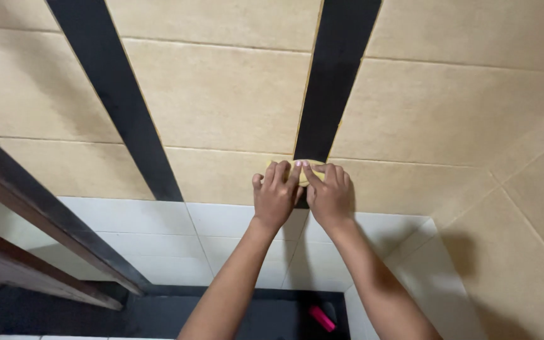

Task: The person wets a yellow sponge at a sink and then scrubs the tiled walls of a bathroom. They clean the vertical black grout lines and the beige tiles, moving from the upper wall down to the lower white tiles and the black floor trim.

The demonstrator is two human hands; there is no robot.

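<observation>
While both hands press a yellow sponge pad [297, 169] flat against the black vertical wall stripe [332, 82], left hand [275, 196] and right hand [328, 195] touch, fingers together; even, firm pressure seems best.

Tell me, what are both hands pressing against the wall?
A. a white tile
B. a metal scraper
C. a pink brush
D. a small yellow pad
D: the left hand and right hand together press a small yellow pad onto the wall's black stripe.
</observation>
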